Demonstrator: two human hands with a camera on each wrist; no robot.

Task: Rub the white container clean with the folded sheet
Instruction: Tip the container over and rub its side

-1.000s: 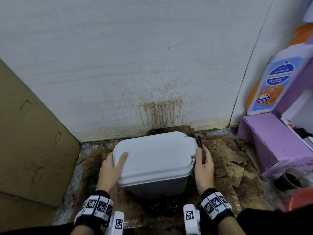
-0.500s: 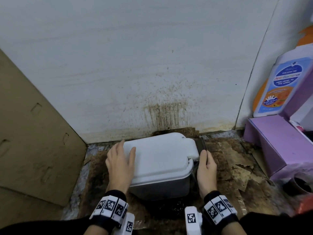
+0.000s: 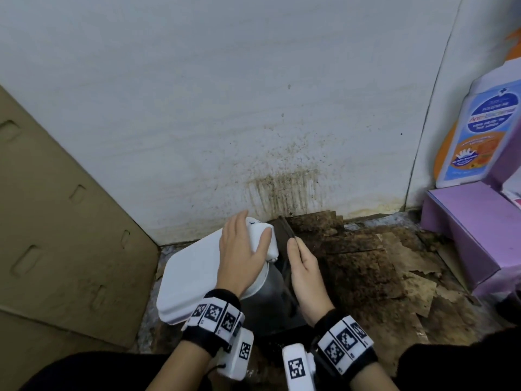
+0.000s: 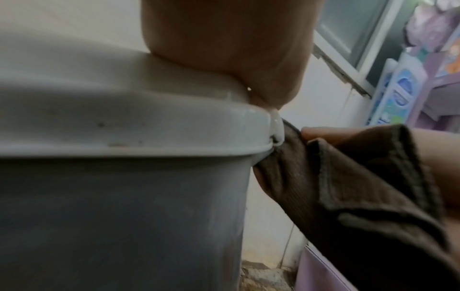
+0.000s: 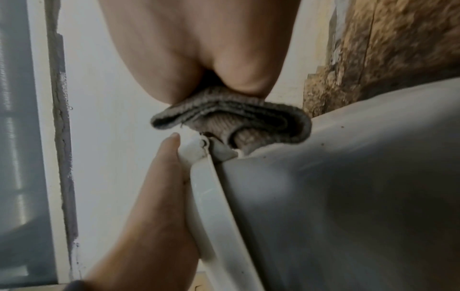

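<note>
The white container (image 3: pixel 191 275) has a white lid (image 4: pixel 124 122) on a grey body (image 4: pixel 124 216) and stands turned at an angle on the dirty floor. My left hand (image 3: pixel 242 246) lies flat on the lid's far right corner, and one finger (image 5: pixel 154 196) runs straight along the lid's rim. My right hand (image 3: pixel 298 258) pinches the folded sheet (image 3: pixel 286 230), a dark brown-grey cloth (image 5: pixel 231 114). The cloth (image 4: pixel 348 187) is pressed against the container's right side, just under the rim by the lid's hinge. Most of that side is hidden in the head view.
A big cardboard sheet (image 3: pixel 56 221) leans at the left. The white wall (image 3: pixel 282 190) behind carries brown drip stains. Torn, soiled cardboard (image 3: pixel 366 266) covers the floor to the right. A purple box (image 3: pixel 473 230) and a blue-labelled bottle (image 3: pixel 479 136) stand at the far right.
The container has turned so that its right end points toward the wall. My left hand slid from the lid's left edge to its far right corner. My right hand moved forward with the cloth.
</note>
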